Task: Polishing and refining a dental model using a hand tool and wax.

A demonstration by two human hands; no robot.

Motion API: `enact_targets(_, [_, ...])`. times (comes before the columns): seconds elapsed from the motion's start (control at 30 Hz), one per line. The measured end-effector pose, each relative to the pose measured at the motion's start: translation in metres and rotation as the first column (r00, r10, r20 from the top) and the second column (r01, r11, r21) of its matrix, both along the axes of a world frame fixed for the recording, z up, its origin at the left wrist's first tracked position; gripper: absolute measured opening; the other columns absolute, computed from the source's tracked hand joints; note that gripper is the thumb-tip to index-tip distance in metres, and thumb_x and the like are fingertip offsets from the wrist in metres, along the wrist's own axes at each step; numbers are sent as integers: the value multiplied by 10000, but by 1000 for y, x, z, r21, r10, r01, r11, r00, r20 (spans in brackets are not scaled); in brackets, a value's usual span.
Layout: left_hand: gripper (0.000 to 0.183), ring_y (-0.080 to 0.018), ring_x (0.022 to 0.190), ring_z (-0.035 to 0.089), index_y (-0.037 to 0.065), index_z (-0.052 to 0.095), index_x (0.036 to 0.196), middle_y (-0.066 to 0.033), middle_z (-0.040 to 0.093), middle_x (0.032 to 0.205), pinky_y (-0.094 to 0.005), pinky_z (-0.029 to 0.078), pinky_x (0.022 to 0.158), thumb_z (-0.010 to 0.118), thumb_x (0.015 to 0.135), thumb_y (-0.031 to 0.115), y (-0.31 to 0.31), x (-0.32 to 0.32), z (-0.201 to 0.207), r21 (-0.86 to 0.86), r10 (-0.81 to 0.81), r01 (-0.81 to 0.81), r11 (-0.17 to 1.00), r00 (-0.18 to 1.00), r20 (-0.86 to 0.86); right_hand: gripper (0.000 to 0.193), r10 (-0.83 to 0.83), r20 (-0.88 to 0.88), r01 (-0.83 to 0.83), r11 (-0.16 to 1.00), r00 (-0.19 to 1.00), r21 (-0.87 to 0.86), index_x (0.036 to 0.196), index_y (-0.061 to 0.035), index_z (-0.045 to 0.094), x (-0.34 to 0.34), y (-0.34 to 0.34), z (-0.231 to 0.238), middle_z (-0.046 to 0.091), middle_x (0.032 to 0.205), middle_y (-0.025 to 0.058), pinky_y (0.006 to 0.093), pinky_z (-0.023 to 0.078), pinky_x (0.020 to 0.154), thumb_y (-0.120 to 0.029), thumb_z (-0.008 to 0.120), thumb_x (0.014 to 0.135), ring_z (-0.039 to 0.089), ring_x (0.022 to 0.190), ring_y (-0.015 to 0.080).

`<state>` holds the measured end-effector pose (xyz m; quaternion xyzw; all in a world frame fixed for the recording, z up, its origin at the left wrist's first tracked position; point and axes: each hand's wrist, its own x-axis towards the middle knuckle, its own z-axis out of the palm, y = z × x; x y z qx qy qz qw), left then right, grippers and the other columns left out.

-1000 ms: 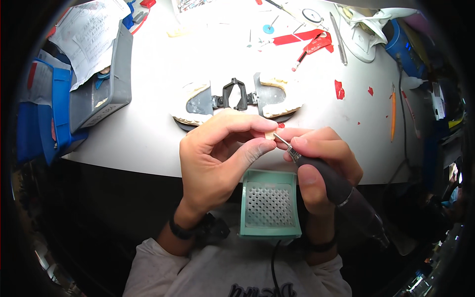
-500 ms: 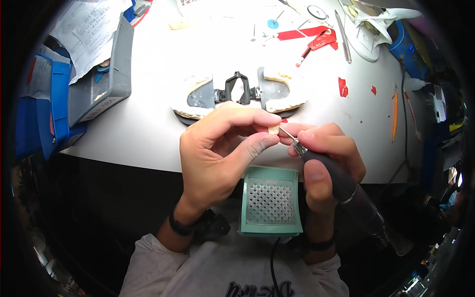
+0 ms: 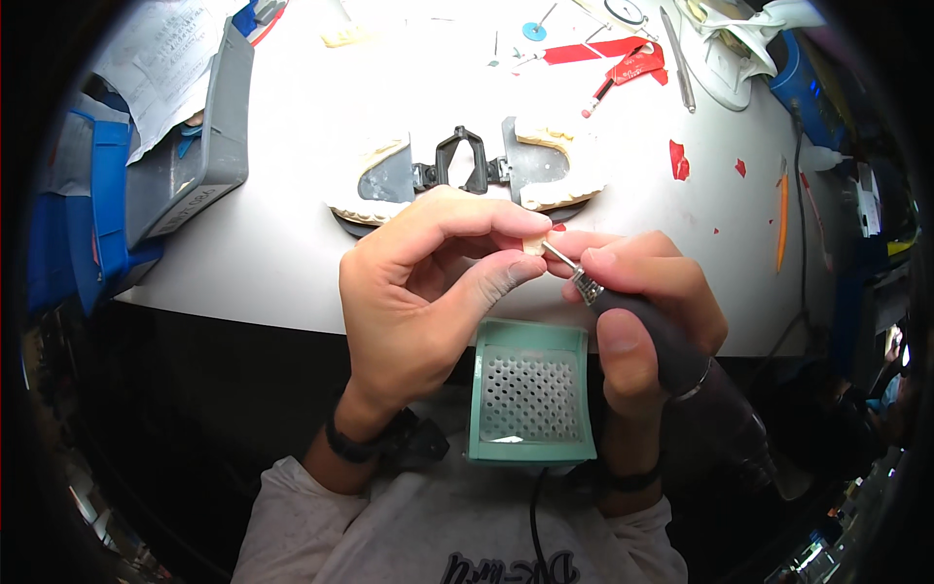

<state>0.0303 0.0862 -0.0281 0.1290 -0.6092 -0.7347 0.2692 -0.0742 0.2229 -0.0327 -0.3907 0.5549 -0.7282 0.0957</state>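
Observation:
Between the thumb and forefinger of my left hand [image 3: 413, 292] sits a small cream dental crown [image 3: 533, 245]. My right hand [image 3: 671, 277] is wrapped round a dark rotary handpiece [image 3: 666, 341], whose thin metal bur [image 3: 559, 255] points up and left. The bur's tip meets the crown or lies right at its edge; I cannot tell which. Just beyond my hands, a black hinged articulator [image 3: 462, 161] lies spread open with cream dental casts [image 3: 372, 206] on both sides. My left hand overlaps its near edge.
Below my hands, a mint-green suction box [image 3: 479, 389] has a perforated grille. A grey bin [image 3: 229, 127] with papers stands left. At the back right lie red strips [image 3: 593, 51], a pencil [image 3: 595, 102] and a metal tool [image 3: 678, 58]; an orange pencil [image 3: 783, 219] lies far right.
The whole view has shifted a little, so the table and casts appear slightly higher and to the left. Both hands keep their grips, with the crown turned slightly at most.

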Motion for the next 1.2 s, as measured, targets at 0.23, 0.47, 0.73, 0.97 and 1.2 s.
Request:
enact_targets(0.23, [210, -213, 970, 717, -92, 673, 1089, -154, 693, 1073, -316, 597, 871, 667, 884, -140, -2, -1, -4, -16, -19, 18, 1000, 999, -41, 281, -18, -19, 17, 998, 1000, -52, 1060, 74, 684, -1, -2, -5, 729, 931, 237, 334, 596, 764, -31, 684, 799, 735, 865, 263])
enact_targets(0.47, [206, -205, 962, 719, -89, 676, 1084, -157, 695, 1075, -308, 593, 870, 673, 883, -134, -2, 0, -3, -35, -18, 17, 999, 1000, -15, 278, 3, -12, -3, 998, 1000, -68, 1054, 74, 683, -2, -2, -7, 728, 942, 239, 337, 595, 760, -29, 683, 795, 734, 862, 260])
enact_targets(0.73, [209, -190, 957, 713, -79, 683, 1090, -137, 701, 1045, -305, 585, 880, 679, 886, -124, -2, 0, -2, 0, -10, 10, 1000, 1000, -18, 258, 2, -21, -4, 998, 1000, -56, 1059, 80, 668, -1, -1, -7, 725, 951, 249, 338, 592, 767, -41, 668, 831, 729, 867, 261])
enact_targets(0.97, [214, -160, 977, 683, -57, 688, 1094, -105, 688, 1034, -288, 545, 889, 681, 889, -115, 2, -3, 1, 35, 7, -8, 999, 1000, 29, 272, -8, -63, 3, 996, 998, -86, 1088, 88, 641, -5, 0, -9, 712, 952, 261, 339, 587, 755, -56, 657, 858, 716, 851, 259])
enact_targets(1.2, [237, -167, 940, 700, -66, 690, 1127, -132, 721, 1011, -290, 558, 872, 683, 893, -101, 2, -2, 2, 136, -5, -6, 991, 997, 78, 269, -8, -67, 1, 996, 998, -94, 1083, 89, 642, -4, -1, -10, 715, 960, 263, 332, 584, 747, -49, 658, 853, 713, 847, 248])
